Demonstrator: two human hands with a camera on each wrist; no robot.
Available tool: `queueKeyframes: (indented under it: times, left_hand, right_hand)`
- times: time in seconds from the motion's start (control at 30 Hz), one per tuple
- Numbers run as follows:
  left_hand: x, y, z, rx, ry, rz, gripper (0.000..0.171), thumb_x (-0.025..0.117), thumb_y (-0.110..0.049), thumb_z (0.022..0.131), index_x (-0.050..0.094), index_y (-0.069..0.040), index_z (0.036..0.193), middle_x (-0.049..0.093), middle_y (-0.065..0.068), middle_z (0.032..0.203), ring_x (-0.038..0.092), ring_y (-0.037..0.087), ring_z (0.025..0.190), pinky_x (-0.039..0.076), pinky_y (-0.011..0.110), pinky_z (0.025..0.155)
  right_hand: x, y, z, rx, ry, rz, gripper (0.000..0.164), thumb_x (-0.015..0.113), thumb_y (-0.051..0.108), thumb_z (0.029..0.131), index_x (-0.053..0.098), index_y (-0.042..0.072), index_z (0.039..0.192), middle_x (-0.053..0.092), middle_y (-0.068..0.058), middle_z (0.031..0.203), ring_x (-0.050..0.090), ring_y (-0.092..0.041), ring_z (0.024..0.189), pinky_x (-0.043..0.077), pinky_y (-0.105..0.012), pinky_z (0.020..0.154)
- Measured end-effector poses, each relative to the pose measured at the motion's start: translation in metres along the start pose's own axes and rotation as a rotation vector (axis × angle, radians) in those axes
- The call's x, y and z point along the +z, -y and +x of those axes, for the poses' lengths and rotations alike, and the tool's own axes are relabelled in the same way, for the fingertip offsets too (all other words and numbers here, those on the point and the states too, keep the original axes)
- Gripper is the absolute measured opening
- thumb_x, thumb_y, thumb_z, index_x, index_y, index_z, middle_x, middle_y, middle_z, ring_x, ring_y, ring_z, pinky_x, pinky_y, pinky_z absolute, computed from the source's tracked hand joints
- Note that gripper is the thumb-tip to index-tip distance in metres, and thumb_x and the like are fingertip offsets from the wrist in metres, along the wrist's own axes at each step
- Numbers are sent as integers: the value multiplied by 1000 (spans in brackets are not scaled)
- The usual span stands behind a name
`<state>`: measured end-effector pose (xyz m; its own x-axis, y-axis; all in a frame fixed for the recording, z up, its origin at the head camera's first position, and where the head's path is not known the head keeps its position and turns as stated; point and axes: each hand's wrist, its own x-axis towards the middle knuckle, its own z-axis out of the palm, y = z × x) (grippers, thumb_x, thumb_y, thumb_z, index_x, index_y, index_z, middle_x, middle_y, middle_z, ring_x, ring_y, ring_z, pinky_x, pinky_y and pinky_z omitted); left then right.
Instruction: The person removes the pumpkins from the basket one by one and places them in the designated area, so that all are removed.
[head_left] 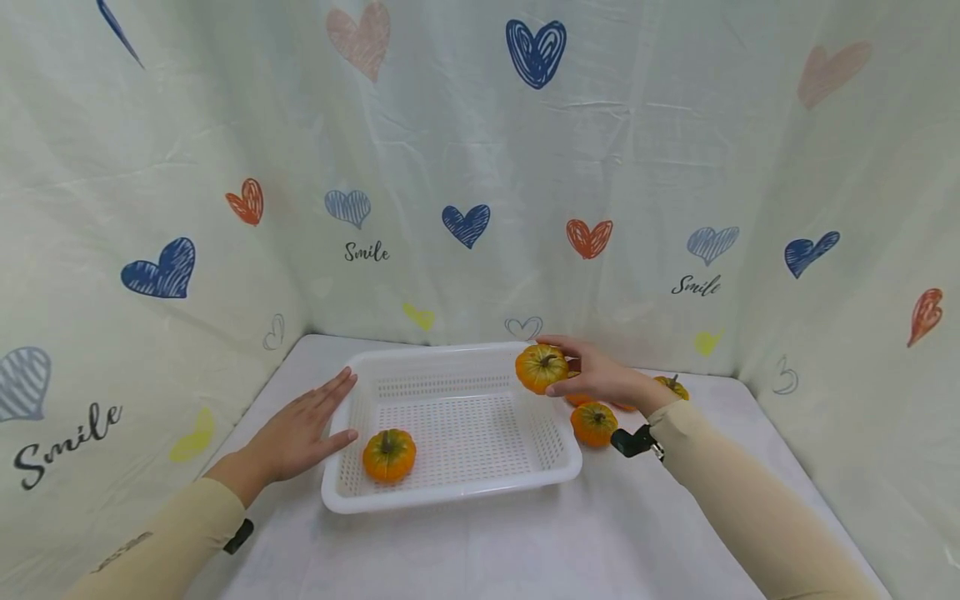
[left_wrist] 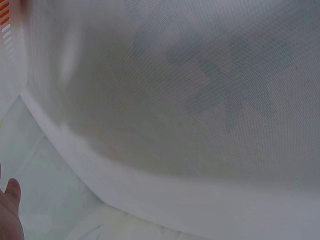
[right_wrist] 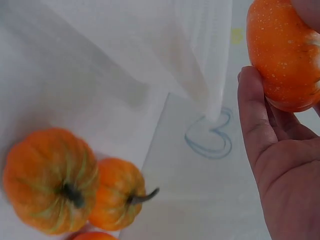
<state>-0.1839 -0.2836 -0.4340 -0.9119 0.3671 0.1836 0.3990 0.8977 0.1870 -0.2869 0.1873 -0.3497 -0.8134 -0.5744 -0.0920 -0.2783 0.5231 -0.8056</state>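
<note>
orange with yellow-green on top, the held pumpkin (head_left: 540, 372) is up off the table (head_left: 487, 557), over the back right corner of the white basket (head_left: 450, 495). the right hand (head_left: 592, 375) pinches it between thumb and fingers, with the stem facing the head camera. from the right wrist, its orange side shows pale specks.

the left hand (head_left: 296, 432) lies at the left rim of the basket, holding nothing, its fingers straight and close together and its thumb spread away from them, reaching over the edge. how hard it presses, if at all, i can't tell.

inside the basket, near the front left corner, sits a lone pumpkin (head_left: 388, 458), stem up. the basket's floor and walls are full of small holes.

just outside the right side of the basket is a near pumpkin (head_left: 594, 426) on the table. more orange shows behind it, mostly hidden by the right hand, and a far pumpkin (head_left: 672, 387) peeks out past the wrist.

both sleeves are beige, with a black clip (head_left: 634, 442) at the right cuff. a pale curtain (head_left: 420, 142) printed with hearts hangs around the table.
</note>
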Motion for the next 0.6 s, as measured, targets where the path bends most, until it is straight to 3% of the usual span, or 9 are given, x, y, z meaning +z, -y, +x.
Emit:
queueKeyframes:
  times: [0.27,0.4,0.6]
  left_hand:
    - [2,0,0,-6,-4,4,83,57,-50,97,20,-8,159,16,11,165,29,38,144,25,59,114]
    - [1,0,0,-8,1,7,84,56,-50,97,19,-8,159,15,11,165,28,38,145,24,58,115]
    - [0,0,1,-10,9,7,84,56,-50,97,19,-7,159,14,11,166,27,38,145,23,58,115]
  right_hand:
    - [-22,-20,-29,31,-95,-32,82,81,24,85,37,24,154,42,-11,149,47,-39,130,47,-50,102]
    - [-29,-32,-41,41,-117,19,82,79,20,86,35,19,155,41,-15,151,45,-42,131,48,-49,101]
    - [-35,-53,-56,100,-155,27,83,80,25,85,34,22,155,39,-13,152,44,-40,132,49,-49,99]
